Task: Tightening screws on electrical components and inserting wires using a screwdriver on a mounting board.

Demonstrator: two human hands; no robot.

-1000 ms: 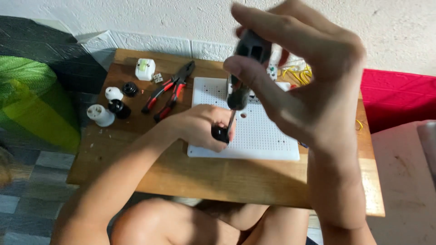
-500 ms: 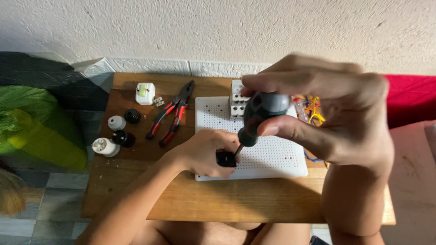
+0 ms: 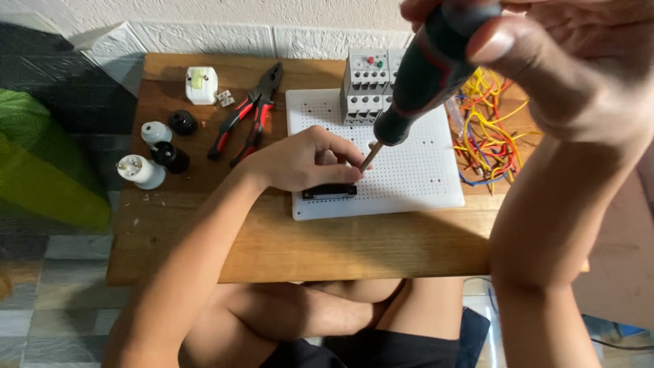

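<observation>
My right hand (image 3: 545, 61) grips a screwdriver (image 3: 426, 75) with a black handle and red trim, held high near the camera. Its tip comes down beside the fingers of my left hand (image 3: 306, 160). The left hand presses a small black part (image 3: 330, 191) onto a white perforated board (image 3: 415, 170) lying on a low wooden table (image 3: 225, 238). A grey relay block (image 3: 364, 85) with red and green buttons stands at the board's far edge.
Red-handled pliers (image 3: 248, 116) lie left of the board. Further left are a white plug (image 3: 201, 85), black and white lamp holders (image 3: 157, 153) and a small connector. A tangle of coloured wires (image 3: 487, 136) lies right of the board. A green bag (image 3: 41, 163) sits on the floor.
The view has shifted, so the table sits lower and the relay block shows. My right hand with the screwdriver has risen toward the top right; my left hand stays on the black part.
</observation>
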